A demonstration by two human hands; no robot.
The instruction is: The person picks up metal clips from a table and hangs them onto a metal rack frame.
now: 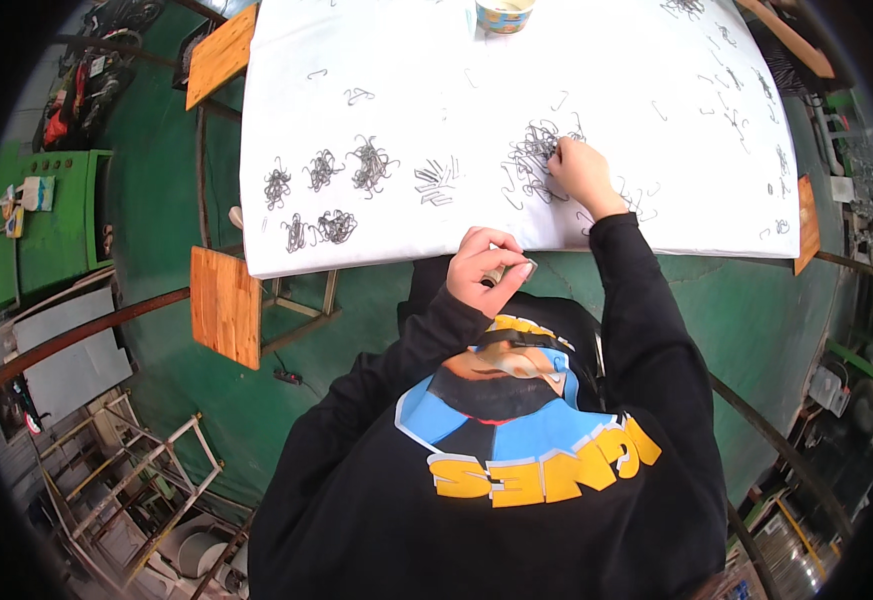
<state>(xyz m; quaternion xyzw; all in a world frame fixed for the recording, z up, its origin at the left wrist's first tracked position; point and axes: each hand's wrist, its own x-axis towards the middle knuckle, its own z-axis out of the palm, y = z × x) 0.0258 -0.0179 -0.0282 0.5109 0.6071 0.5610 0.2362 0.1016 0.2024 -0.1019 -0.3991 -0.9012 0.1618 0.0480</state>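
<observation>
a snagged clump could come up instead of one piece, because the pile of dark hooks (536, 152) lies tangled on the white table (396, 50). the right hand (584, 175) curls its fingers into the pile, any grip hidden; the left hand (486, 268), by the near edge, pinches a small dark piece (530, 269) between thumb and fingertip.
</observation>
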